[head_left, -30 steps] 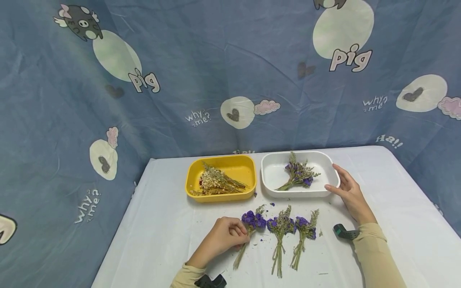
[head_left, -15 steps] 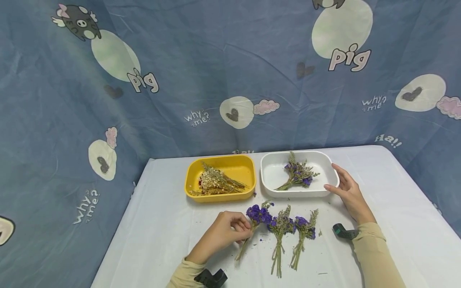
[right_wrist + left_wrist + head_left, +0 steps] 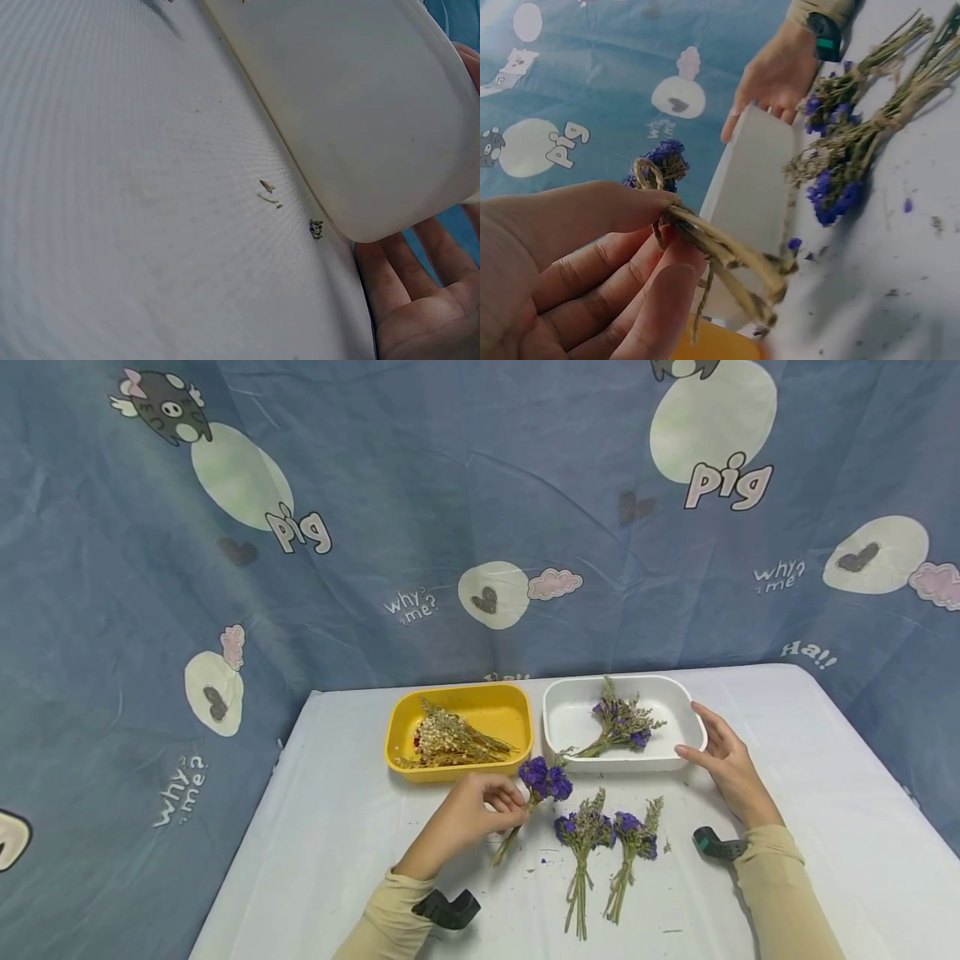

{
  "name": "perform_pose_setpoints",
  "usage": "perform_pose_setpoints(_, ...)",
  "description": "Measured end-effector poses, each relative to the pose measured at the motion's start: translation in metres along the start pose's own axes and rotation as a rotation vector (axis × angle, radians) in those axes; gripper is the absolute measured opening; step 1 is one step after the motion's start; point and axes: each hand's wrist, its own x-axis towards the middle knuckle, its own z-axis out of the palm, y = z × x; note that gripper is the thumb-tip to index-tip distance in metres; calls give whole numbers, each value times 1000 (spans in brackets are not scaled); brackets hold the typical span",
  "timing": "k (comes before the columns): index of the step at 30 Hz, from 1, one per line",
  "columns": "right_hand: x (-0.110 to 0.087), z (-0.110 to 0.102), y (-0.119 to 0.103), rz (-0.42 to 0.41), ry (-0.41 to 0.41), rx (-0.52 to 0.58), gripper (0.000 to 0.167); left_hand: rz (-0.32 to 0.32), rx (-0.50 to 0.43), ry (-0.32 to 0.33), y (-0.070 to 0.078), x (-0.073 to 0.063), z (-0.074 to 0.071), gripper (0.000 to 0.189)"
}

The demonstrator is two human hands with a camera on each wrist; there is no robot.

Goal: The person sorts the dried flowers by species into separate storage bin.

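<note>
A tied bunch of dried purple flowers is raised off the table between the two trays. My left hand pinches its stems between thumb and fingers; the left wrist view shows twine around them. My right hand grips the right end of the white tray, thumb and fingers spread around its corner. Inside that tray lies another purple bunch. Two more tied bunches, a middle one and a right one, lie on the cloth in front.
Left of the white tray stands a yellow tray with cream and yellowish dried flowers in it. Petal and stem crumbs are scattered over the white tablecloth. A blue printed curtain hangs behind the table.
My left hand has lifted the left purple bunch off the cloth and carried it forward, toward the trays. The right hand has stayed at the white tray.
</note>
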Motion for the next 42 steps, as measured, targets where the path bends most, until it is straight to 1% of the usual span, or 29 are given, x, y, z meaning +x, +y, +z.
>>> perform_pose_setpoints(5,0,0,0,-1,-2,10,88,11,16,4,6,10,-4,8)
perform_pose_setpoints(11,0,0,0,-10,-11,41,88,74,19,1,11,26,-7,7)
perform_pose_setpoints(13,0,0,0,-12,-14,48,88,87,19,2,12,32,-8,7)
perform_pose_setpoints(18,0,0,2,-13,-12,52,88,89,35,2,17,46,-11,7)
perform_pose_setpoints(21,0,0,2,-13,-9,52,87,101,66,8,20,56,-13,7)
perform_pose_setpoints(25,0,0,2,-15,-8,53,87,97,96,8,23,67,-15,6)
perform_pose_setpoints(30,1,-1,2,-20,-11,51,87,110,118,-6,28,80,-16,5)
perform_pose_setpoints(33,1,-1,2,-22,-12,51,87,114,128,-26,31,89,-16,5)
perform_pose_setpoints(38,1,0,2,-24,-12,58,87,104,135,-65,37,104,-16,5)
perform_pose_setpoints(42,1,0,3,-29,-13,61,87,94,173,-88,43,118,-14,6)
